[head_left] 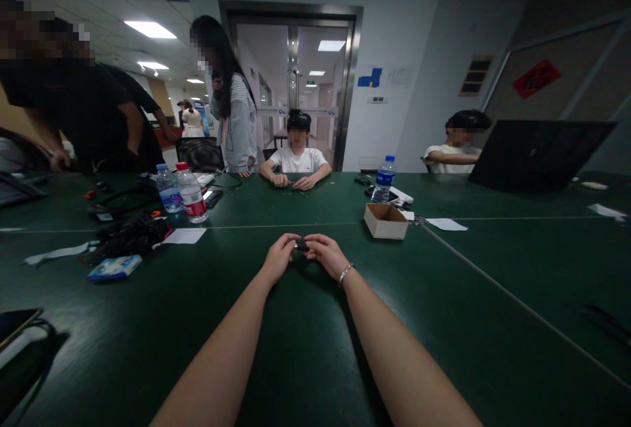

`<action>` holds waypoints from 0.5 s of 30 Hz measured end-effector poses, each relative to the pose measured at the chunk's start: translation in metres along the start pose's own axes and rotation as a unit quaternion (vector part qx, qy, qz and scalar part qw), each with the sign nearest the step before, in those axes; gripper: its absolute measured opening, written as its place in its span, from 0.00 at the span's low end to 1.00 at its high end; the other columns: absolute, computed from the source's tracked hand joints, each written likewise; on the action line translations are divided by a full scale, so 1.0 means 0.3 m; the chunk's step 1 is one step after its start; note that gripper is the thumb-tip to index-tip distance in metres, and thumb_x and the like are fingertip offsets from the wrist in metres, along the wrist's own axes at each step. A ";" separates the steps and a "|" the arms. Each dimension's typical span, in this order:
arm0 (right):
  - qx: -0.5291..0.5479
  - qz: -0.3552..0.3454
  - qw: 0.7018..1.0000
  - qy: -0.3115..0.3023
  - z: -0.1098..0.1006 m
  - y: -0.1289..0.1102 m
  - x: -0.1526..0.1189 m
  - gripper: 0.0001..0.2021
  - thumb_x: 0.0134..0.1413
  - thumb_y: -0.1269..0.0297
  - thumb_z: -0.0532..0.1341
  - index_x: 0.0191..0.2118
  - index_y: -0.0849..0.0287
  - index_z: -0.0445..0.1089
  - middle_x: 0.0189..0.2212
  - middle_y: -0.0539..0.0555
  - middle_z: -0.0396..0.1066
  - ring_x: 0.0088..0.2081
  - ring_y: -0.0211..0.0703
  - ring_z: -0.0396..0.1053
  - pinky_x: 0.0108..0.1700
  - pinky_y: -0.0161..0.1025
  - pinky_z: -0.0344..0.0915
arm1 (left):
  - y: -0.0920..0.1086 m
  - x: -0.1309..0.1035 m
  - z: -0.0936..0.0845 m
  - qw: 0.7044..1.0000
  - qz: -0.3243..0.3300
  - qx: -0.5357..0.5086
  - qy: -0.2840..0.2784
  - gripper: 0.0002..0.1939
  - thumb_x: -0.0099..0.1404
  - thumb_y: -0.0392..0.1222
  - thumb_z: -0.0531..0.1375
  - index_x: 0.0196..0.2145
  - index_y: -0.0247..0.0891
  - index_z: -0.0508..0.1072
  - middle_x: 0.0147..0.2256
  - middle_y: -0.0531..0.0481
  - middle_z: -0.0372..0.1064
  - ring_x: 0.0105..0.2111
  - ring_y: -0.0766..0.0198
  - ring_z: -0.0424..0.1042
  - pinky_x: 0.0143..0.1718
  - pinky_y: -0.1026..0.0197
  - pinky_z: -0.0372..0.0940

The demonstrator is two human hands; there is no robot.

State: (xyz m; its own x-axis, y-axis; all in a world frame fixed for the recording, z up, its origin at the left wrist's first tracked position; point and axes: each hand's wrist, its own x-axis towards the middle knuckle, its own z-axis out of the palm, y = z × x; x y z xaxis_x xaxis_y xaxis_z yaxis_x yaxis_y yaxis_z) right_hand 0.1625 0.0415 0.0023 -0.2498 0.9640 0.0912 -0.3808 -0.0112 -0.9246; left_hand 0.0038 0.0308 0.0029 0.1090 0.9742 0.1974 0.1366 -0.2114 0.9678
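Both my arms reach forward over the dark green table [305, 335]. Between my fingertips is a small black object [301, 245], too small to name, with a bright spot at its left end. My left hand [282, 257] pinches its left end, thumb and fingers closed. At the other end, my right hand [326, 256] has its fingertips closed on the same object; a silver bracelet [346, 274] circles that wrist. Beyond my right hand stands an open cardboard box [386, 228]; its inside floor is mostly hidden.
Two bottles [191, 194], black cables [131, 236] and a blue-white packet [116, 268] lie left. A blue-capped bottle [384, 180] stands behind the box. A large black monitor [537, 154] is right. One person [298, 161] sits opposite; others stand left.
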 end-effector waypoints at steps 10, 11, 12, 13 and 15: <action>-0.080 -0.009 0.996 -0.032 0.010 -0.003 -0.005 0.15 0.38 0.65 0.67 0.36 0.62 0.68 0.25 0.50 0.68 0.26 0.37 0.68 0.29 0.34 0.66 | 0.005 -0.003 -0.004 0.999 0.022 0.029 0.001 0.20 0.62 0.53 0.49 0.39 0.36 0.70 0.20 0.56 0.57 0.18 0.71 0.56 0.19 0.68 0.52; -0.115 -0.019 0.992 -0.040 0.016 -0.001 -0.006 0.14 0.39 0.66 0.66 0.36 0.62 0.68 0.25 0.49 0.67 0.26 0.37 0.67 0.29 0.34 0.65 | 0.004 -0.002 -0.004 0.999 0.024 0.029 0.009 0.20 0.61 0.54 0.50 0.39 0.36 0.70 0.19 0.56 0.57 0.17 0.70 0.56 0.19 0.68 0.52; -0.162 -0.033 0.985 -0.045 0.024 0.001 -0.007 0.13 0.39 0.68 0.65 0.36 0.62 0.68 0.24 0.48 0.66 0.25 0.36 0.66 0.29 0.34 0.64 | 0.003 -0.001 -0.003 0.999 0.026 0.029 0.019 0.20 0.60 0.54 0.50 0.39 0.36 0.70 0.19 0.56 0.56 0.17 0.70 0.56 0.20 0.68 0.52; -0.218 -0.053 0.973 -0.046 0.031 0.003 -0.009 0.13 0.39 0.70 0.64 0.36 0.61 0.68 0.24 0.47 0.66 0.25 0.36 0.65 0.29 0.34 0.63 | 0.002 -0.001 -0.002 0.999 0.028 0.029 0.032 0.20 0.60 0.55 0.51 0.39 0.36 0.69 0.19 0.57 0.56 0.17 0.70 0.56 0.20 0.68 0.52; -0.339 -0.099 0.935 -0.038 0.046 0.009 -0.013 0.12 0.40 0.73 0.63 0.35 0.60 0.68 0.23 0.45 0.64 0.24 0.35 0.62 0.29 0.33 0.60 | 0.002 -0.002 0.000 0.997 0.033 0.040 0.055 0.20 0.59 0.56 0.53 0.38 0.37 0.68 0.20 0.57 0.58 0.18 0.69 0.57 0.21 0.67 0.52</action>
State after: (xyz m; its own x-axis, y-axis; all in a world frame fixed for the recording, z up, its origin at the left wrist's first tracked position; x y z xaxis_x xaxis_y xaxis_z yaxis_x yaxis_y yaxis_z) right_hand 0.1502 0.0340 0.0047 -0.3059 0.9073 0.2885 0.2182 0.3618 -0.9064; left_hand 0.0039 0.0300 0.0034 0.0130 0.9597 0.2808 0.2116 -0.2771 0.9372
